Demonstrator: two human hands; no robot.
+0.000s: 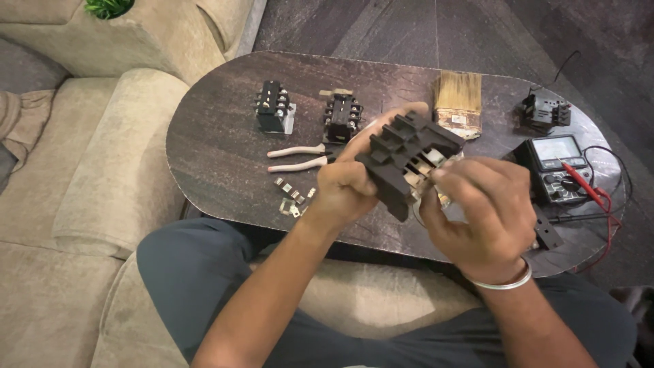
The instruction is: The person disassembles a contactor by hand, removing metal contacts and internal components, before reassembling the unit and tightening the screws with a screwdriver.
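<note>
We've got a black contactor block (402, 160) with pale tan metal showing inside, over a dark brown mottled counter (218, 136). Cream-handled pliers (300, 158), a straw-yellow brush (458, 102), red probe (582, 178) on the black multimeter (555, 170), beige sofa (82, 170), slate-blue trousers (184, 272), silver bangle (507, 281).

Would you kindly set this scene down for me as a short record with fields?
Setting: dark oval table in front of a beige sofa
Left hand: grips the black contactor housing from the left
Right hand: fingertips at the housing's underside, a metal bangle on the wrist
On the table, left: two black contactors, pliers, small metal contacts
On the table, right: paintbrush, multimeter with a red probe, another contactor
</note>
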